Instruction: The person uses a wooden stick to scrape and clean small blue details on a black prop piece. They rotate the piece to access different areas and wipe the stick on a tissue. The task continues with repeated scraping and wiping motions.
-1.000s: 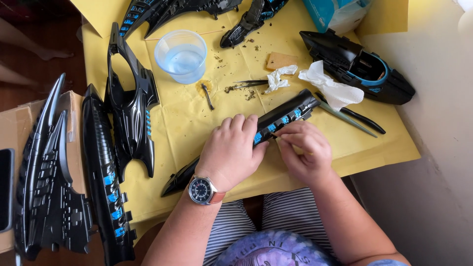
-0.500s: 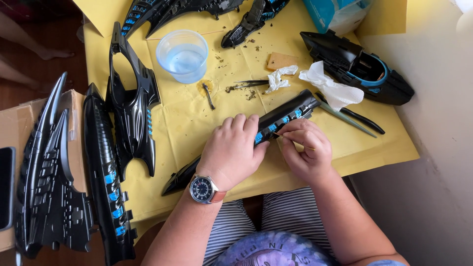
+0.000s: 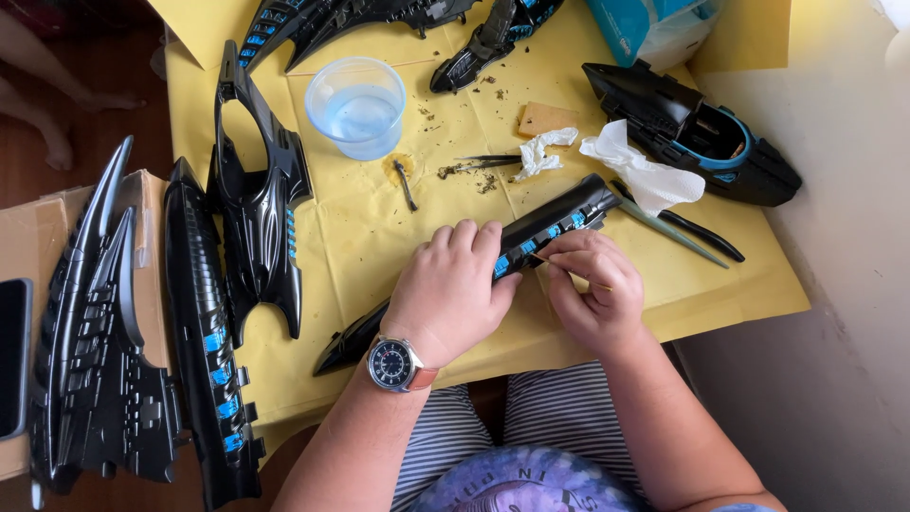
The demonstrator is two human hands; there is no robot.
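The long black model part (image 3: 540, 237) is still pinned flat under the left hand (image 3: 453, 289), while a thin stick (tip barely shifted since earlier) stays pinched in the right hand (image 3: 588, 289), so fine detailing continues.

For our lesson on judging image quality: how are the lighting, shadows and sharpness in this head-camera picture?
Head view: soft, even light; the yellow paper is bright, without glare. Faint shadows lie under the left hand and right hand. The long black model part is sharp; the plastic cup shows mild highlights. Edges bend slightly.
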